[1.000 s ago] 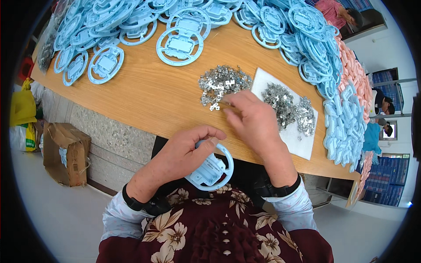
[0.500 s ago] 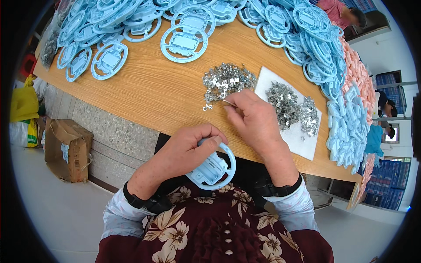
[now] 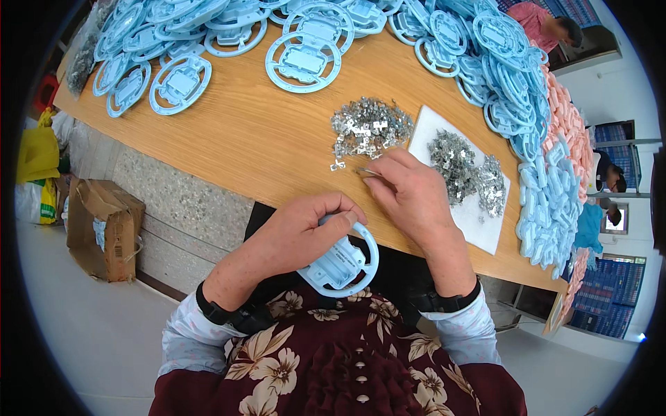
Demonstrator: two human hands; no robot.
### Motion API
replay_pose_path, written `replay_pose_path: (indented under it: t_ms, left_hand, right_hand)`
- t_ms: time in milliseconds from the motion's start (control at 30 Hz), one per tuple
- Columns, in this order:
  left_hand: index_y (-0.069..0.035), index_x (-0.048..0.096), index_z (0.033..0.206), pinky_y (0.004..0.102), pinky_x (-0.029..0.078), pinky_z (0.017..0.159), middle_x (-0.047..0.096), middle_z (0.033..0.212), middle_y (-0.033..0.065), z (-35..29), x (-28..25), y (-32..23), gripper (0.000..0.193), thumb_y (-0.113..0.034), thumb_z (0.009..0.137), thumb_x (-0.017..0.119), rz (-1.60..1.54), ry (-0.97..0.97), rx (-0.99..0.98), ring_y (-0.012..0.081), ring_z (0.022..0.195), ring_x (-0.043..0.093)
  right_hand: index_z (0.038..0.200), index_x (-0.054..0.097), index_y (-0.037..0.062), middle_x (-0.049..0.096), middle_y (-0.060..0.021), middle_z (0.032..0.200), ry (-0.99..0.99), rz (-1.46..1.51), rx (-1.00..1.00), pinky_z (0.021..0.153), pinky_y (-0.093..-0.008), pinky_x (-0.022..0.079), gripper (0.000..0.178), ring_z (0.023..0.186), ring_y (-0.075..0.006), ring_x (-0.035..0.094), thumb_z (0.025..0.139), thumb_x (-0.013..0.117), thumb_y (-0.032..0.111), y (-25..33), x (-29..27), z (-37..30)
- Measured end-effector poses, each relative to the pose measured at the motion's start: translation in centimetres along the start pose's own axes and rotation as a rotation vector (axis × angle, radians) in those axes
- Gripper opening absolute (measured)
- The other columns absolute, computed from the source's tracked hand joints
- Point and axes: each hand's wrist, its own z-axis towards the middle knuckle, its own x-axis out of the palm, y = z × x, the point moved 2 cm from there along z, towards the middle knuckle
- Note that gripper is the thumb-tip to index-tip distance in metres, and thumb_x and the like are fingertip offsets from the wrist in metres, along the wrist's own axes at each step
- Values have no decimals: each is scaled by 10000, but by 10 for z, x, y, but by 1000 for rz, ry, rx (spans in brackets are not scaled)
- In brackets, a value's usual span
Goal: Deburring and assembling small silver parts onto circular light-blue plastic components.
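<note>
Blue plastic forms one ring-shaped frame, clasped in the curled left hand. Pinched closed, the right hand holds one thin metal piece, near three jagged silvery heaps: one beyond, two rightward.

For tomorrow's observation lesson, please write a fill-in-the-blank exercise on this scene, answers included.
1. The right hand pinches a small metal piece; the left hand holds a wheel-shaped part coloured light ____.
2. Two metal heaps rest on a pad coloured ____.
3. The cardboard box stands on the person's ____ side.
Missing words: blue; white; left.
</note>
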Motion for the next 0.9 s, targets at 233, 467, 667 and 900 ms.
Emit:
replay_pose_path:
  t_ms: [233, 467, 667, 900]
  left_hand:
    - [-21, 675, 1038, 222, 502, 716, 675, 865, -20, 2, 1, 3, 182, -140, 1012, 540, -1, 10, 22, 30, 793, 606]
    - [-22, 661, 1070, 226, 497, 728, 674, 906, -15, 0, 4, -2, 198, -172, 1033, 539, 49, -83, 20, 38, 818, 602]
    - [-5, 646, 1070, 310, 475, 663, 648, 828, 54, 2, 10, -11, 251, -233, 1043, 544, 148, -217, 142, 124, 727, 591]
    - [-20, 638, 976, 398, 471, 617, 607, 732, 196, 7, 6, -14, 240, -241, 1022, 558, 380, -254, 253, 343, 662, 610]
  right_hand:
    - [983, 698, 56, 671, -104, 921, -30, 55, -30, 673, -362, 535, 136, 762, -305, 673, 866, 728, 119, 2, -6, 1]
    - [969, 688, 60, 671, -97, 837, -7, 218, 69, 666, -351, 516, 120, 717, -256, 632, 884, 719, 138, 1, 7, 6]
    - [925, 645, -12, 580, -17, 696, -58, 583, 280, 588, -252, 432, 184, 642, -72, 482, 889, 753, 132, 10, -2, -9]
    - [935, 649, -18, 589, 3, 716, -70, 654, 273, 609, -241, 436, 169, 670, -52, 488, 904, 736, 123, 9, -5, -24]
